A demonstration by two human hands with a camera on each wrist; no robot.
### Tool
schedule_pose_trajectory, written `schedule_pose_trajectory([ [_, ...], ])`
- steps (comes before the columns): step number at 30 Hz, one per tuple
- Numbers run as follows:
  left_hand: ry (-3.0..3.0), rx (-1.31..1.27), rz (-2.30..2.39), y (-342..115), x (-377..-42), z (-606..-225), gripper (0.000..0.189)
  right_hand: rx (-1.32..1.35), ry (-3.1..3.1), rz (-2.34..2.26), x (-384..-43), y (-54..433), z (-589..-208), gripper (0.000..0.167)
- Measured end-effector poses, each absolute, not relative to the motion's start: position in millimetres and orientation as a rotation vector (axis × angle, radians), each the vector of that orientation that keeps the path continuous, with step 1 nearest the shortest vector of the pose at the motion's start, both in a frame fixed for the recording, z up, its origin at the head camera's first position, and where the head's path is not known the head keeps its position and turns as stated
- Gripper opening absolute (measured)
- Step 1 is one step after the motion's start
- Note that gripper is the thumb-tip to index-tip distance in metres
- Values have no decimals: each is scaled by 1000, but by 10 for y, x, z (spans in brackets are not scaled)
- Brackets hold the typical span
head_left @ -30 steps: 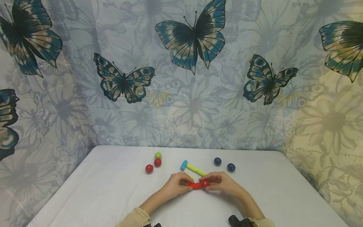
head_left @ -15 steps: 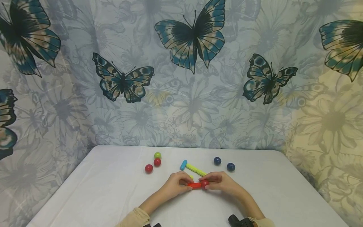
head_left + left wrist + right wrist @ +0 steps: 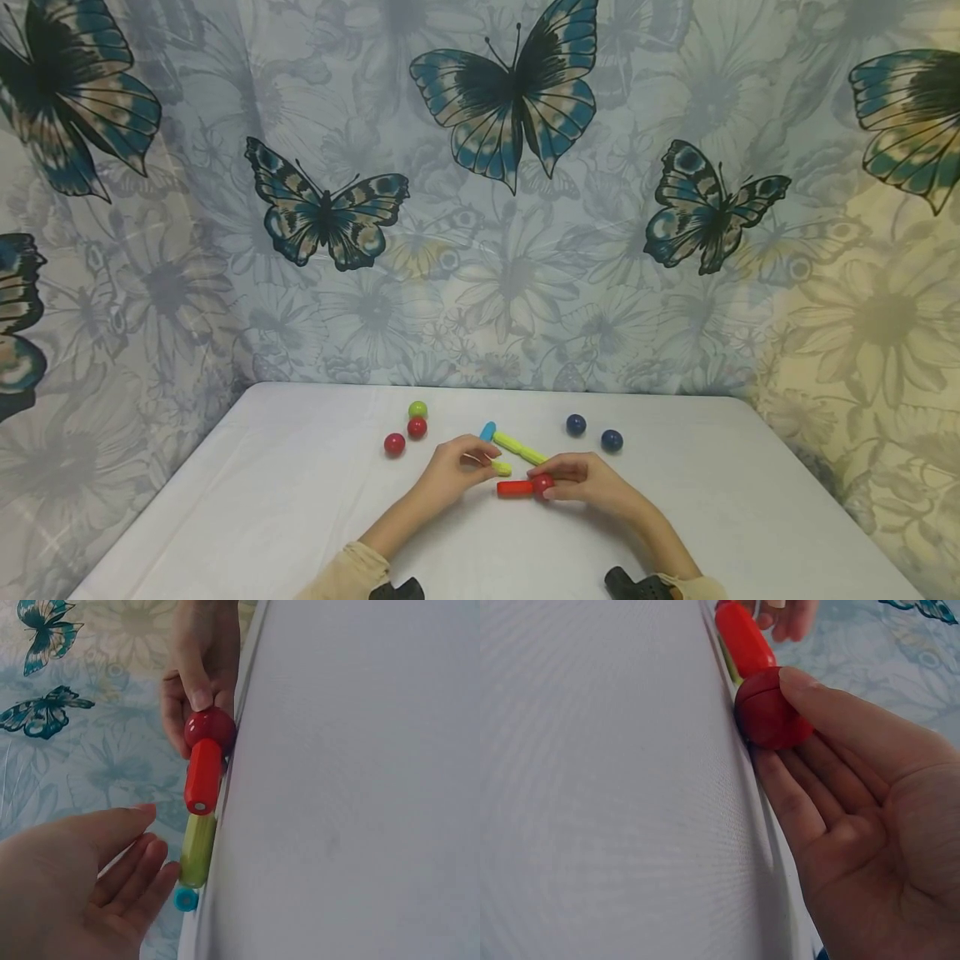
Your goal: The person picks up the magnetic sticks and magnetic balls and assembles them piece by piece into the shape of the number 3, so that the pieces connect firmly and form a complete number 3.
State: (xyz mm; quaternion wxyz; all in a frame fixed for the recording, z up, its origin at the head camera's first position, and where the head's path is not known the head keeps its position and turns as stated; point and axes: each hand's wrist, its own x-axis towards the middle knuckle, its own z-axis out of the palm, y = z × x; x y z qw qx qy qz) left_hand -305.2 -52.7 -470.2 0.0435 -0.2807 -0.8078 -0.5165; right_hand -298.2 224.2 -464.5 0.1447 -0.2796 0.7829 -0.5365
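My right hand (image 3: 592,483) pinches a shiny red ball (image 3: 542,486) between thumb and fingers. A short red rod (image 3: 513,490) meets the ball end-on and points left; its free end shows a small pale disc in the left wrist view. Off that end, my left hand (image 3: 90,877) holds nothing, its thumb and fingers apart. In the head view its fingertips are close by a yellow-green rod (image 3: 501,468); whether they touch it I cannot tell. Behind lie yellow-green rods in a line (image 3: 519,448) and a blue rod (image 3: 488,431), partly covered by the left hand.
A green ball (image 3: 417,410) and two red balls, one nearer the front (image 3: 394,445), lie at the back left of the white-covered table (image 3: 285,500). Two dark blue balls (image 3: 612,441) rest at the back right. A butterfly-print cloth (image 3: 517,333) hangs behind.
My left hand has let go of the red rod and moved back and left, toward the yellow-green rod. The right hand stays in place with the red ball.
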Motion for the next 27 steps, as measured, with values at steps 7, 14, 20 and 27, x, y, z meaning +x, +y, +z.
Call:
schedule_pose_trajectory([
  [7, -2414, -780, -1610, -644, -3113, -4624, 27, -782, 2249, -1554, -2982, 2245, -4653, 37],
  [14, -2361, -658, -1438, -870, -3221, -4554, 33, -784, 2233, -1575, -2966, 2227, -4637, 37],
  [20, -2374, -525, -1344, -1139, -3335, -4526, 34, -791, 2230, -1587, -2946, 2222, -4613, 37],
  [27, -2474, -386, -1557, -1464, -3417, -4460, 38, -778, 2227, -1588, -2933, 2222, -4598, 37],
])
